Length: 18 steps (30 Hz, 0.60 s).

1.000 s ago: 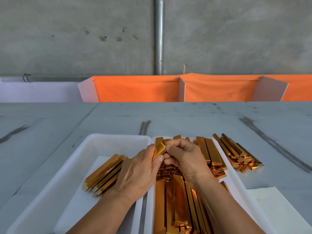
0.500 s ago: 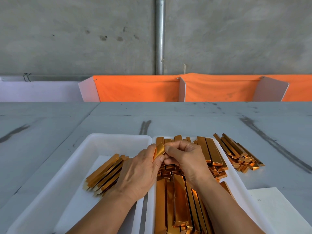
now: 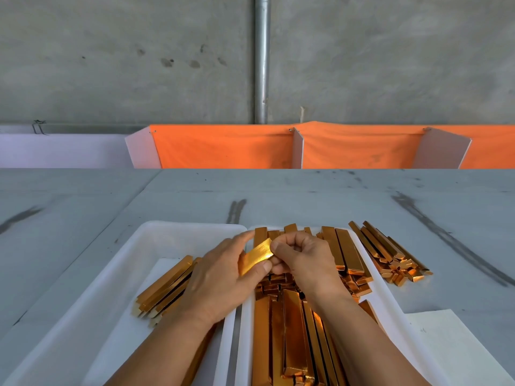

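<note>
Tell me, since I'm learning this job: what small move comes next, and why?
Probably the left hand carries the strip to the stack in the left tray: it and the right hand pinch the strip close to that neat stack.

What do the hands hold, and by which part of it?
One gold strip, held over the trays. The left hand pinches its lower end, and the right hand pinches its upper end.
</note>
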Each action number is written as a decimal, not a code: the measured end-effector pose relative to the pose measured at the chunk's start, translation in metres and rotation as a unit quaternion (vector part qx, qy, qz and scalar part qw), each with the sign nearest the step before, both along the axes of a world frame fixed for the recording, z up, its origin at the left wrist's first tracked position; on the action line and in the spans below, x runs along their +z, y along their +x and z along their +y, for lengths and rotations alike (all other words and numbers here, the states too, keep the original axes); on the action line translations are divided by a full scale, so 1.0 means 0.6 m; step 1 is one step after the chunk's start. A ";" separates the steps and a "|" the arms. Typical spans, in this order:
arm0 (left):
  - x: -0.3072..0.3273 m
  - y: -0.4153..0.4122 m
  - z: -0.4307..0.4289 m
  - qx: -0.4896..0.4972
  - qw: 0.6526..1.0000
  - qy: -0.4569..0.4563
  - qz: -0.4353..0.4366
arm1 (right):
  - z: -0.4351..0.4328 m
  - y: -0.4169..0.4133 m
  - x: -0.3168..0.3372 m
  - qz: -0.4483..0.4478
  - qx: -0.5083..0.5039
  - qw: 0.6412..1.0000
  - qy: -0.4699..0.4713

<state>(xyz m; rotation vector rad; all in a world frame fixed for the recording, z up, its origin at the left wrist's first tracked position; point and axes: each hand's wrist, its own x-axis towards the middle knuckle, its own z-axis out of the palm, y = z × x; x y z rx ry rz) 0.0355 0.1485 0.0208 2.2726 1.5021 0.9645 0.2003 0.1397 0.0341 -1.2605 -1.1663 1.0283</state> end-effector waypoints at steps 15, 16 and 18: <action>0.030 -0.035 0.010 -0.199 0.761 -0.294 -0.543 | 0.003 0.007 0.004 0.124 -0.017 0.991 -0.055; 0.030 -0.036 0.011 -0.206 0.756 -0.296 -0.547 | 0.003 0.006 0.003 0.116 -0.012 0.991 -0.061; 0.029 -0.034 0.012 -0.199 0.768 -0.290 -0.535 | 0.002 0.003 0.000 0.100 -0.005 0.993 -0.067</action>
